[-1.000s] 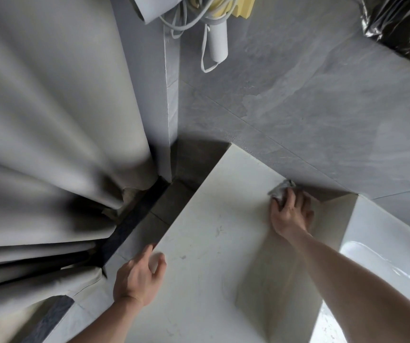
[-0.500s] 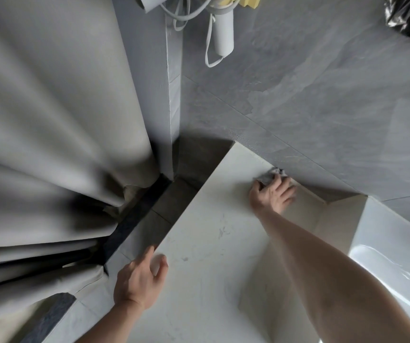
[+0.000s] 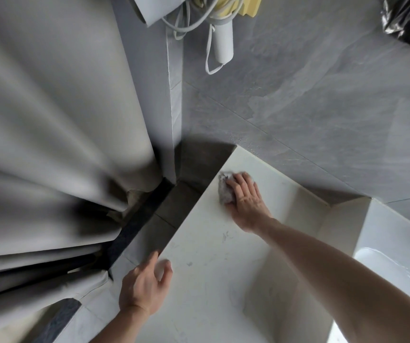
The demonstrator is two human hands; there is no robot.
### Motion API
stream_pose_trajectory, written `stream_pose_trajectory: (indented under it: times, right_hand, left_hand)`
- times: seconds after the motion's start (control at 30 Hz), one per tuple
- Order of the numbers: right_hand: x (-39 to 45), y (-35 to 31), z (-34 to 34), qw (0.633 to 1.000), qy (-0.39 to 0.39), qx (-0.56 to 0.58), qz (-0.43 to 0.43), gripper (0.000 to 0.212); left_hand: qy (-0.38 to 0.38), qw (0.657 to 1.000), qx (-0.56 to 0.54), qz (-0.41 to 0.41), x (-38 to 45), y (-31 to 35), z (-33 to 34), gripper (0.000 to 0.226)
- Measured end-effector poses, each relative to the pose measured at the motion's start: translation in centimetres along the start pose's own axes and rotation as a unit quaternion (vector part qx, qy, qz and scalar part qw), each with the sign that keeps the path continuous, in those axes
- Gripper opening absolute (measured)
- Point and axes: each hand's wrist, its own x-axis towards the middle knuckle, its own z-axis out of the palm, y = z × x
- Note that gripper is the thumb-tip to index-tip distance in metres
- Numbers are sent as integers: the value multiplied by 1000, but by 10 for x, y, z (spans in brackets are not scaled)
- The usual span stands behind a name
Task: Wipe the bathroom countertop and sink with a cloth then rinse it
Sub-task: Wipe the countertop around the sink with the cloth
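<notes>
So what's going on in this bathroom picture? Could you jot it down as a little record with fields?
activity: wiping the countertop near its far left corner
right hand: pressing a crumpled grey cloth onto the top
left hand: resting at the countertop's left edge, holding nothing
sink: white, at the right, not being wiped
wall: grey tile
left side: pale curtain

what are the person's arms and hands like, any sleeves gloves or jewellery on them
Both forearms are bare as far as the frame shows: no sleeves in view. The left hand and right hand wear no gloves. No watch, bracelet or ring is visible on either wrist or on the fingers.
</notes>
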Motion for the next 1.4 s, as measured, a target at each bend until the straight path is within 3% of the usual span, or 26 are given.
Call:
stream_pose_trajectory:
  times: [0.17, 0.33, 0.43, 0.57, 0.97, 1.1, 1.2, 1.4]
  right_hand:
    - [-41, 47, -5, 992, 25, -31, 117, 62]
    - [-80, 93, -16, 943, 26, -51, 326, 67]
    - [-94, 97, -18, 925, 1, -58, 376, 77]
    - [-104, 66, 4, 915, 23, -34, 402, 87]
    - [-188, -16, 44, 936, -34, -17, 350, 89]
    - [-223, -72, 68, 956, -75, 21, 282, 83]
    - [-239, -105, 87, 971, -99, -28, 215, 86]
    - [-219, -97, 79, 988, -73, -55, 126, 78]
  left_hand:
    - [-2, 1000, -3, -7, 0, -1, -1, 45]
    - [5, 1000, -13, -26, 0, 0, -3, 51]
    - [-6, 999, -12, -31, 0, 2, -1, 54]
    - [-7, 999, -21, -32, -2, 4, -4, 53]
    - [-15, 1000, -8, -15, -3, 5, -9, 47]
    - [-10, 1000, -21, -21, -6, 9, -11, 49]
    - [-12, 999, -26, -21, -7, 12, -14, 50]
    - [-28, 999, -32, -28, -6, 10, -14, 52]
